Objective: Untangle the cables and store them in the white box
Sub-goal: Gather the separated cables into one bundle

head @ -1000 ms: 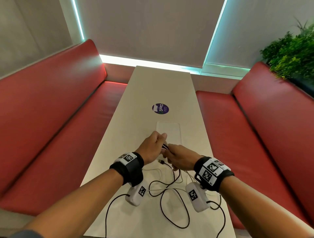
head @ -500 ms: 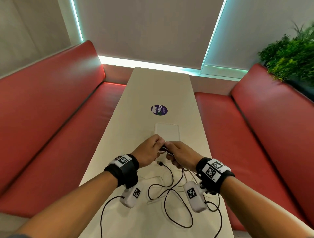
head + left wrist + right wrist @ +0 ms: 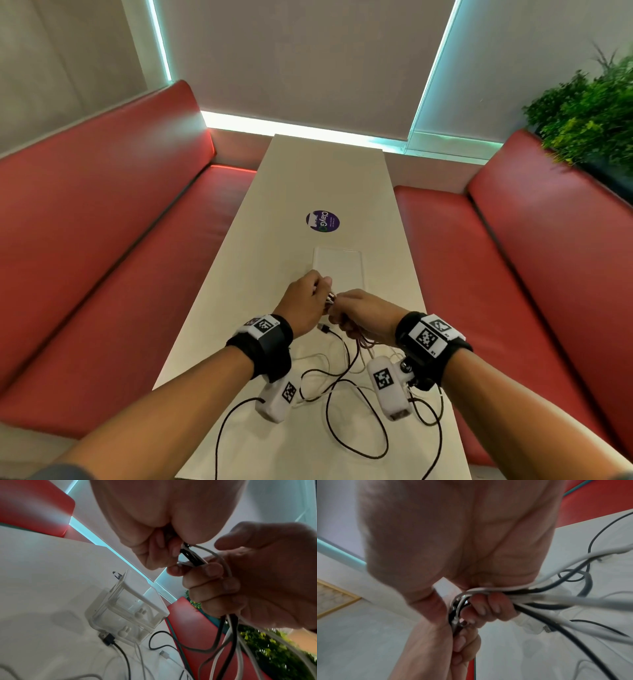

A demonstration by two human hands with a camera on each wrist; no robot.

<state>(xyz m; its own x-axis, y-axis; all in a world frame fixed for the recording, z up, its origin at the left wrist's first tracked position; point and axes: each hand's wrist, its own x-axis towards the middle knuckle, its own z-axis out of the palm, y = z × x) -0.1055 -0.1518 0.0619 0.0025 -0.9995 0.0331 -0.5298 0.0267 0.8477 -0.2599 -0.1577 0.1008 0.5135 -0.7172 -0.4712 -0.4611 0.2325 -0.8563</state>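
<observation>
A tangle of black and white cables (image 3: 342, 380) trails over the near end of the white table (image 3: 308, 178). My right hand (image 3: 363, 313) grips a bunch of these cables (image 3: 530, 595) in its curled fingers. My left hand (image 3: 308, 301) pinches the cable ends (image 3: 192, 557) right beside the right hand, above the table. The white box (image 3: 337, 272) stands just beyond both hands; in the left wrist view the box (image 3: 130, 609) shows clear walls, a raised lid and an empty inside. A black USB plug (image 3: 107, 637) lies against its near wall.
Red padded benches (image 3: 102, 257) run along both sides of the table. A purple round sticker (image 3: 322, 221) is on the tabletop past the box. A green plant (image 3: 589, 102) stands at the far right. Black wrist-camera leads (image 3: 233, 421) loop near the table's front edge.
Both hands stay together at the cable ends and have drawn slightly nearer to me, lifting the bunch; the loose loops on the table have shifted a little.
</observation>
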